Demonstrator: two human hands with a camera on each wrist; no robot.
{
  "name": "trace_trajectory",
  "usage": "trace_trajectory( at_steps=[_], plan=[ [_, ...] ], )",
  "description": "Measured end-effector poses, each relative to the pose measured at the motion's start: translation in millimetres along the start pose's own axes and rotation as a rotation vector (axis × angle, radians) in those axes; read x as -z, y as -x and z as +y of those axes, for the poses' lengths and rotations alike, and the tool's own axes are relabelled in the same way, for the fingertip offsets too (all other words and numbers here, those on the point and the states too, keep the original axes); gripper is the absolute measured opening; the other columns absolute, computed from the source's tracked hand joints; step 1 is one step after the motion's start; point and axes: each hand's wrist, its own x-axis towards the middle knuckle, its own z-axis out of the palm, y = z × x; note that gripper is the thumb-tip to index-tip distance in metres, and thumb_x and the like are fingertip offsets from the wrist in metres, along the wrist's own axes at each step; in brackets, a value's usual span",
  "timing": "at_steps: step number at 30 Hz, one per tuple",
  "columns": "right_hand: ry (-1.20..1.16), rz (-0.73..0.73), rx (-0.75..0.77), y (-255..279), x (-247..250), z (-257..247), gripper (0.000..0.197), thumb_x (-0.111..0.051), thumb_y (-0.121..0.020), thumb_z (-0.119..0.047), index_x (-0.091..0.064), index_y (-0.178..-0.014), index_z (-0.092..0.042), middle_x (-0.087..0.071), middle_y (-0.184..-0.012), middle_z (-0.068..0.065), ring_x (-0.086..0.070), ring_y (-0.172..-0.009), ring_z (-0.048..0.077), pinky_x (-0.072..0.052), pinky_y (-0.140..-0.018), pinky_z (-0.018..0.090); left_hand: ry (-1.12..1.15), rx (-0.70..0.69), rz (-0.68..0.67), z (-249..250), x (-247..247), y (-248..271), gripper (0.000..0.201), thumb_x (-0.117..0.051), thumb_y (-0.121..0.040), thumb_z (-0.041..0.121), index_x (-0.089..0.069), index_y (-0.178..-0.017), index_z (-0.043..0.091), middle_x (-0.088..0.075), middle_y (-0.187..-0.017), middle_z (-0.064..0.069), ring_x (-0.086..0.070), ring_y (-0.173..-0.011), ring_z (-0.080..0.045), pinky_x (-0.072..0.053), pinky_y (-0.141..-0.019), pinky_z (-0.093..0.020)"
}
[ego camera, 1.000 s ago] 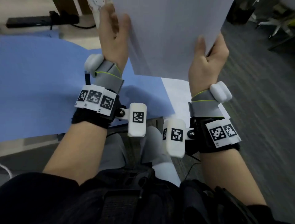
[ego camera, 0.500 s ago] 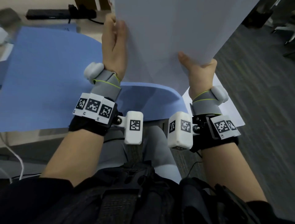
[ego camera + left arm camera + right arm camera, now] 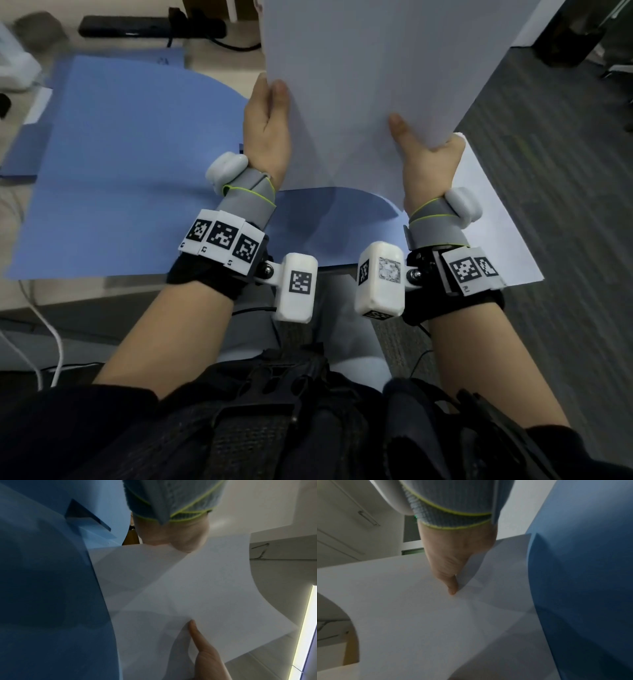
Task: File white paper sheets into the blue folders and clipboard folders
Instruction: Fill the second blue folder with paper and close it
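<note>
Smooth white paper sheets (image 3: 370, 85), flat and rectangular, held upright above the matte blue folder (image 3: 130, 164) lying open at the tabletop's near edge. Left hand (image 3: 267, 133) pinches their left edge; right hand (image 3: 424, 161) grips the lower right corner, thumb across the face.

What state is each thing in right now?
Sheets: held upright above the folder, gripped on both sides.
Left hand: grips the sheets' left edge.
Right hand: grips the sheets' lower right corner.
Blue folder: lying open on the desk.
Loose sheet: flat on the desk, under the folder's right edge.
</note>
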Motion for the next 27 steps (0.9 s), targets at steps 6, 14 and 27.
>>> trace_trajectory(
  at_steps=[6,14,27],
  plan=[
    [0.04,-0.01,0.097,-19,-8,-13,0.012,-0.078,-0.069,-0.011,-0.069,-0.077,-0.01,-0.066,-0.058,-0.015,-0.06,-0.059,0.003,-0.05,-0.061,0.023,-0.231,0.098,-0.002,17,13,-12,0.021,-0.029,-0.101,0.016,-0.044,-0.087,0.01,-0.044,-0.079,0.009,-0.046,-0.067,0.016,-0.035,-0.067,-0.006],
    [0.325,-0.09,-0.24,-22,0,16,0.019,-0.085,-0.057,-0.019,-0.066,-0.06,-0.016,-0.07,-0.076,0.005,-0.062,-0.069,0.019,-0.058,-0.075,0.04,-0.558,0.247,-0.147,-15,50,-24,0.028,-0.032,-0.091,0.02,-0.058,-0.084,0.011,-0.058,-0.094,-0.014,-0.053,-0.061,-0.026,-0.052,-0.068,-0.034],
    [0.55,-0.129,-0.422,-17,-3,51,0.043,-0.086,-0.044,-0.036,-0.069,-0.075,-0.011,-0.073,-0.088,0.011,-0.07,-0.081,0.029,-0.058,-0.079,0.048,-0.598,0.268,-0.182,-54,75,-14,0.033,-0.04,-0.093,0.002,-0.06,-0.119,0.008,-0.065,-0.119,-0.009,-0.05,-0.031,0.006,-0.045,-0.057,-0.01]
  ],
)
